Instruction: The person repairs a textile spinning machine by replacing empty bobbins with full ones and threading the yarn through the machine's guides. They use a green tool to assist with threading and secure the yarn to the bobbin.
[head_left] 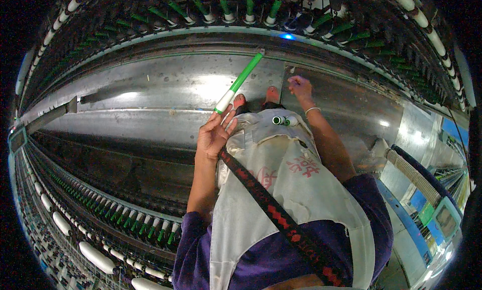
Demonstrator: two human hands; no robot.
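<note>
Standing in a narrow aisle between two long spinning frames, looking straight down at a grey, shiny floor (150, 84).

Left hand (213, 134) raised in front of the body, fingers curled round the white lower end of a green-and-white bobbin tube (239, 82); tube tilted, green end pointing up and away toward the far frame, white end pinched between thumb and fingers.

Right hand (300, 86) stretched further out, lower over the floor, fingers bunched narrow as if pinching something fine; whether anything sits between them cannot be told. Pale bangle (312, 110) on that wrist.

Cream cloth apron (286, 179) over a purple top, a dark strap with red pattern (271, 209) crossing it diagonally. At the apron's upper pocket edge, two more tube ends (284, 121) poking out, one green, one white, just beside the right forearm. Bare toes (256, 97) showing past the apron edge, between the two hands.

Along the top rim, a row of green tubes on spindles (226, 11), curving with the lens. Along the lower left, a second row of green tubes (125, 217), with fat white wound bobbins (93, 257) below them. At the right edge, a blue-and-white machine end with a ribbed grey hose (409, 172) and a small screen panel (444, 220).
</note>
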